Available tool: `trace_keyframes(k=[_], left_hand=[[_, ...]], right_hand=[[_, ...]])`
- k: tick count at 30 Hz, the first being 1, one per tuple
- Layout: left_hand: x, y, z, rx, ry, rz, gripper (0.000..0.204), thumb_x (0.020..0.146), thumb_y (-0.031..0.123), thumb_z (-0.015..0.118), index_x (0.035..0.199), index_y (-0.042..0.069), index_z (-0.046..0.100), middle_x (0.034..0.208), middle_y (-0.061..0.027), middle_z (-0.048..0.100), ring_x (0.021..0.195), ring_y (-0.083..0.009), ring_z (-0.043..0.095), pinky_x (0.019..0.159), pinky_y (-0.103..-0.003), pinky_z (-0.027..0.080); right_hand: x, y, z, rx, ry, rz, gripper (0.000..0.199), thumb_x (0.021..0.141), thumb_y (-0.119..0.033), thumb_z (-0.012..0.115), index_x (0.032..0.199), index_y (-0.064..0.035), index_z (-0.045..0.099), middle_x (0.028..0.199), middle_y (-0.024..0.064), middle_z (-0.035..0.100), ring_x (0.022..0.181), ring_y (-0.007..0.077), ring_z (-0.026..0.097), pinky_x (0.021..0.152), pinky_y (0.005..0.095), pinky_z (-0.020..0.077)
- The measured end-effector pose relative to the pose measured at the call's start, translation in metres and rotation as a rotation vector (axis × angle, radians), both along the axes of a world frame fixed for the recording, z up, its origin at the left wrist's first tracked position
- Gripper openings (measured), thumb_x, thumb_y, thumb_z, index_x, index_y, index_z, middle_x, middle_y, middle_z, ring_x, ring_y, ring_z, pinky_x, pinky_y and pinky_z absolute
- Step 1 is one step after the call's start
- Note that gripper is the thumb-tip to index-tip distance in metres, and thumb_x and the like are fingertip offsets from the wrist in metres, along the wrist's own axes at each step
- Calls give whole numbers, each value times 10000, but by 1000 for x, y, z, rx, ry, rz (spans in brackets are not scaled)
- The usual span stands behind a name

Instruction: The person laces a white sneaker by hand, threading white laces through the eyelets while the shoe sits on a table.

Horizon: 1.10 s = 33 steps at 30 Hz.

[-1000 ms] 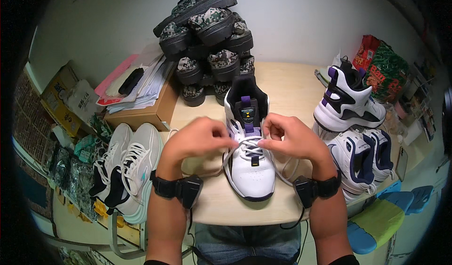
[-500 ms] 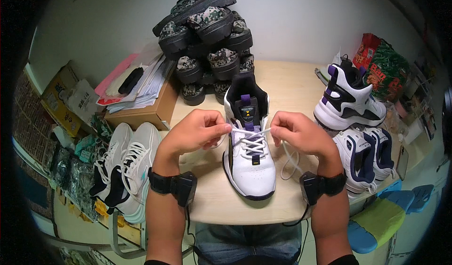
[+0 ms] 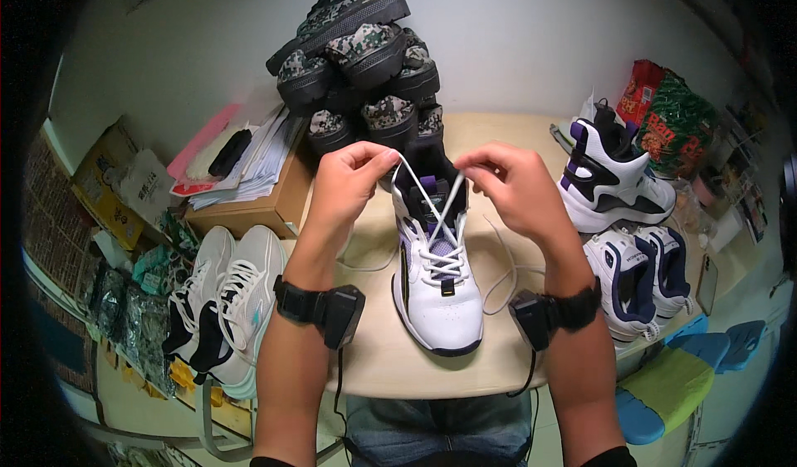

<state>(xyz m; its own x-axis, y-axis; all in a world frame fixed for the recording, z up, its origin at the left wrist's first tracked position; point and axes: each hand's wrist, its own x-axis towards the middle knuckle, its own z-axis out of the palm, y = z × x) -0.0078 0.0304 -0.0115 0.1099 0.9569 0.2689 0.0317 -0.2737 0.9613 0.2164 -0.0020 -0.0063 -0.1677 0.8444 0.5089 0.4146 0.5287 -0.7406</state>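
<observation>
A white sneaker (image 3: 440, 301) with purple and black trim stands on the pale wooden table (image 3: 390, 359), toe toward me. My left hand (image 3: 344, 186) pinches one end of its white lace (image 3: 437, 210) above the tongue. My right hand (image 3: 510, 186) pinches the other end. The two lace ends cross over the tongue and are pulled up and apart. A loose lace loop trails over the table beside my right wrist. Both wrists wear black bands with small black units.
A pile of camouflage shoes (image 3: 361, 60) rises behind the sneaker. Matching white and purple sneakers (image 3: 618, 176) sit at right, near snack bags (image 3: 672, 118). A cardboard box (image 3: 257, 205) with papers is at left. Grey-white sneakers (image 3: 224, 301) rest on a lower rack.
Both hands have lifted away from the sneaker's eyelets toward the far side, drawing the lace ends up and taut so that they cross above the tongue.
</observation>
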Motion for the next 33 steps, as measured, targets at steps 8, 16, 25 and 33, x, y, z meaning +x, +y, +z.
trace_keyframes(k=[8, 16, 25, 33], left_hand=[[0, 43, -11, -130, 203, 55, 148, 832, 139, 703, 835, -8, 713, 710, 10, 634, 642, -68, 521, 623, -231, 434], [-16, 24, -27, 419, 498, 374, 141, 874, 129, 678, 926, -1, 688, 776, 12, 631, 700, -70, 540, 656, -216, 437], [-12, -16, -37, 108, 189, -216, 293, 887, 86, 681, 1165, 55, 596, 747, 69, 465, 663, -21, 420, 583, -194, 343], [5, -16, -55, 177, 220, -118, 319, 839, -10, 691, 1111, 49, 535, 745, 47, 499, 657, -31, 456, 580, -198, 381]], right_hand=[[-2, 54, -3, -108, -128, -11, 140, 868, -62, 653, 967, 27, 698, 834, 112, 710, 813, 176, 674, 758, 302, 526], [0, 13, -16, 341, -119, -194, 134, 828, -79, 655, 941, -15, 686, 940, 144, 662, 740, 261, 653, 696, 349, 520], [-1, -37, -32, -67, -465, 216, 147, 847, -163, 652, 896, -28, 682, 842, 173, 645, 830, 349, 619, 753, 416, 494], [-4, -40, -37, -91, -453, 216, 166, 915, -174, 582, 941, -10, 572, 923, 186, 587, 890, 376, 586, 780, 438, 473]])
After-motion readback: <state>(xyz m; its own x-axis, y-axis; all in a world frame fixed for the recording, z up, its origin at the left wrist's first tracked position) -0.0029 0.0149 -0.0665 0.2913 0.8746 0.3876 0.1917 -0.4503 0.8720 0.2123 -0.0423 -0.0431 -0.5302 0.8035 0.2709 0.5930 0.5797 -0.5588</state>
